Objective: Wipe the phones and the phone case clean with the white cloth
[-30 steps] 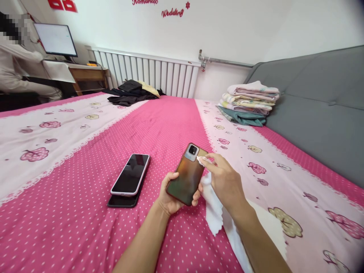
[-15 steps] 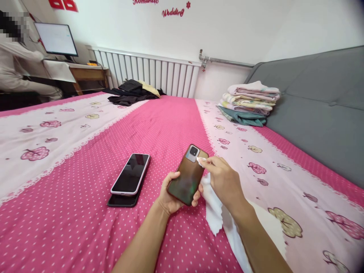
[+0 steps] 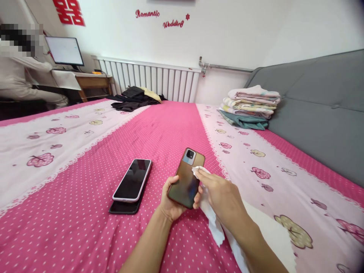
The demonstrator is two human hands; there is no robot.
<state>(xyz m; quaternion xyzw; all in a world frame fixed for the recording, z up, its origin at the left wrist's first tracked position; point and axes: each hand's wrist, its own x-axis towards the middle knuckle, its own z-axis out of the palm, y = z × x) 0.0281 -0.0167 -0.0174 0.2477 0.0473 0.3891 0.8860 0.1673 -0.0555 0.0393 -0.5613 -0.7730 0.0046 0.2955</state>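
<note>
My left hand (image 3: 173, 199) is wrapped round the lower part of a smartphone (image 3: 184, 185), its thumb on one edge and fingertips on the other. The phone's back, with a camera block at the top, faces up under a brownish case. Pinched in my right hand (image 3: 220, 189) is a white cloth (image 3: 212, 220), one bunched corner pressed on the phone's back below the camera. The rest of the cloth hangs down under my right wrist. To the left, a phone with a pale rim (image 3: 133, 180) lies screen up on top of a black phone (image 3: 124, 207), which is mostly covered.
The bed has a pink dotted sheet (image 3: 167, 129). Folded linens (image 3: 250, 102) are stacked by the grey headboard (image 3: 315, 102). Dark clothes (image 3: 133, 98) lie at the far edge, before a white radiator (image 3: 150, 77). A person (image 3: 19, 79) sits at a desk with a monitor (image 3: 65, 50).
My right hand has moved the cloth corner from beside the camera block down the phone's back. The view has tilted up slightly. My left hand keeps its hold on the phone.
</note>
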